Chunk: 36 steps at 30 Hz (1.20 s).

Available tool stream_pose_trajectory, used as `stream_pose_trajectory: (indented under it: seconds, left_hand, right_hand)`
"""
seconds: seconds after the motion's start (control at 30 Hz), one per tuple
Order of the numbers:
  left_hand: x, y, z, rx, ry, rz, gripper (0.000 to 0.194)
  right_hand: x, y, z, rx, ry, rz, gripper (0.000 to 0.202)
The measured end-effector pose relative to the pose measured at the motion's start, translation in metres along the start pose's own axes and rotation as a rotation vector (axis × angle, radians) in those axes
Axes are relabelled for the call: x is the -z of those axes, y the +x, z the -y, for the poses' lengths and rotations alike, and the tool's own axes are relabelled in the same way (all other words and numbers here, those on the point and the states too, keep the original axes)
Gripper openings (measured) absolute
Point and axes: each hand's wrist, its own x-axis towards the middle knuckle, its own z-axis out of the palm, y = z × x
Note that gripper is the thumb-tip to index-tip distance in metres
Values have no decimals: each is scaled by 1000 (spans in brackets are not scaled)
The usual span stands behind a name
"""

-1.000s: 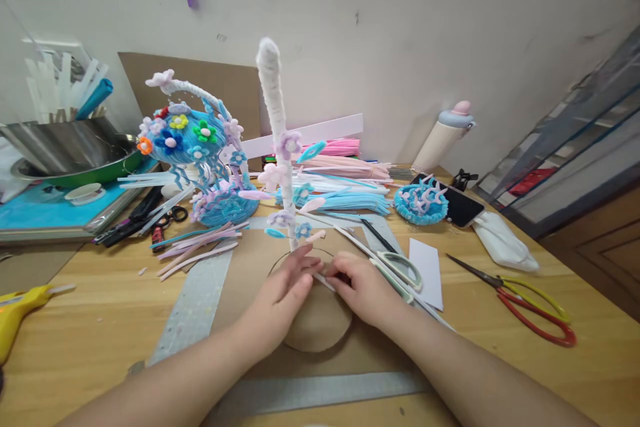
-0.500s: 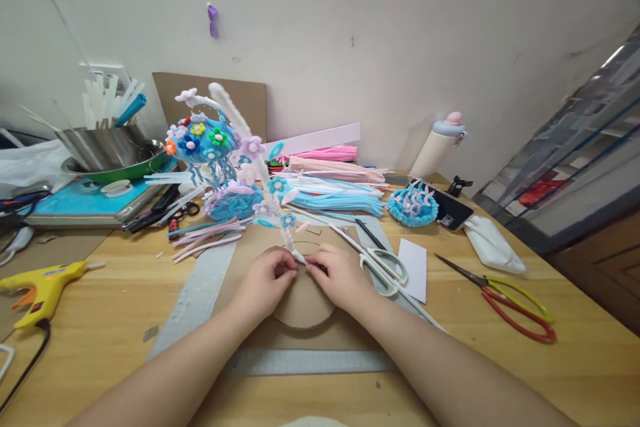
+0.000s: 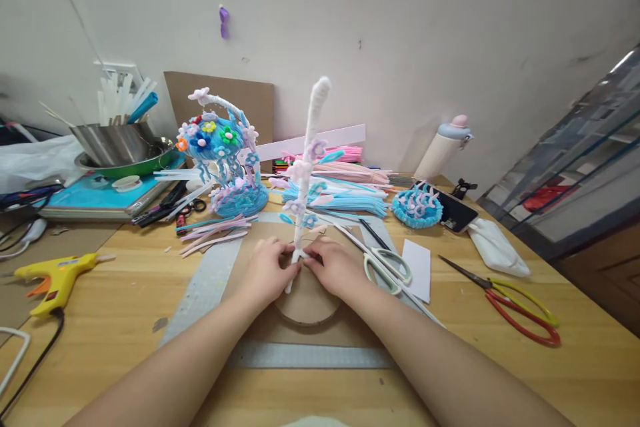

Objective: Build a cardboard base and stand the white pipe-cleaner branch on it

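Note:
A fuzzy white pipe-cleaner stem (image 3: 313,113) with lilac, pink and blue flowers and leaves stands nearly upright between my hands. My left hand (image 3: 273,268) is closed, pinching the stem's lower part between thumb and fingers. My right hand (image 3: 334,268) pinches the same low part from the other side; its fingertips partly hide the base. Beneath the hands lies a round cardboard disc (image 3: 307,310), on a larger cardboard sheet (image 3: 350,337). A white end of the stem pokes out below my left thumb, over the disc.
Behind stand a blue flowered pipe-cleaner jellyfish (image 3: 220,140) and bundles of pipe cleaners (image 3: 340,203). A yellow glue gun (image 3: 63,280) lies left. White-handled scissors (image 3: 387,270), red-and-yellow scissors (image 3: 523,310) and a small blue fuzzy base (image 3: 417,207) are right, with a bottle (image 3: 443,150) farther back.
The flowered stem has swung from leaning left to nearly upright, and its lower end now shows below my left thumb. Both hands stay near its base. The view has shifted slightly.

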Motion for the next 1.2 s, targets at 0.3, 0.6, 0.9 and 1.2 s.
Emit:
stream_pose_trajectory:
  seconds: [0.3,0.6,0.9,1.2]
  left_hand:
    - [-7,5,-2,16,7,-28,9]
    - [-5,7,2,-52,-27,24,7]
    - [-1,9,6,-110,-47,78,9]
    - [7,11,7,-170,-84,121,6]
  right_hand:
    - [-2,5,-2,2,19,-3,22]
    - [-3,10,-7,77,80,-9,19]
    - [-2,15,-14,109,116,22,19]
    - [2,17,-15,128,125,59,16]
